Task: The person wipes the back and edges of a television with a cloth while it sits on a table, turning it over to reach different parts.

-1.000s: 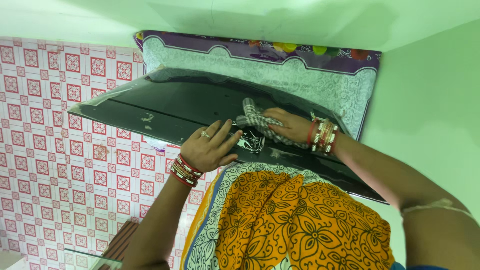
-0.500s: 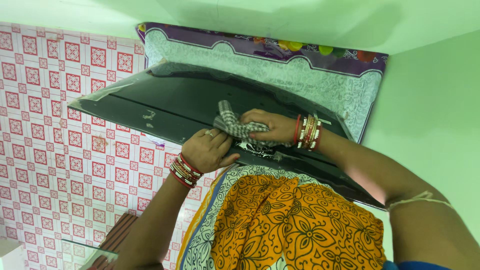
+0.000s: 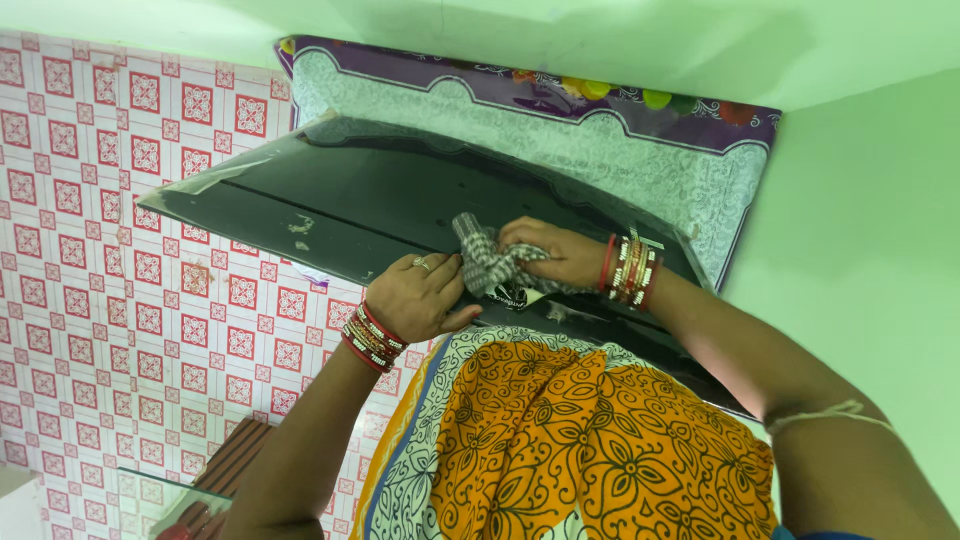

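The right hand point(image 3: 550, 252) is clutching a bunched grey-and-white checked cloth point(image 3: 487, 262), its fingers curled over the fabric and pressing it down onto the dark back panel of a flat television point(image 3: 360, 205). The cloth is sitting near the panel's lower edge, just above a small black-and-white sticker point(image 3: 512, 297). A stack of red, gold and white bangles point(image 3: 630, 268) is circling the right wrist. The left hand point(image 3: 418, 297) is resting just beside the cloth, fingers loosely curled against the lower edge of the television, gripping nothing else; a ring is showing on one finger and red bangles point(image 3: 368, 340) are sitting on its wrist. The television is tilting across the view, with pale smudges on its left part. Behind it, a purple and grey patterned covering point(image 3: 560, 140) is lying. A wall of red-and-white square tiles point(image 3: 120, 280) is filling the left side, and plain green walls are flanking the top and right. An orange and white patterned garment point(image 3: 560, 440) is filling the foreground.
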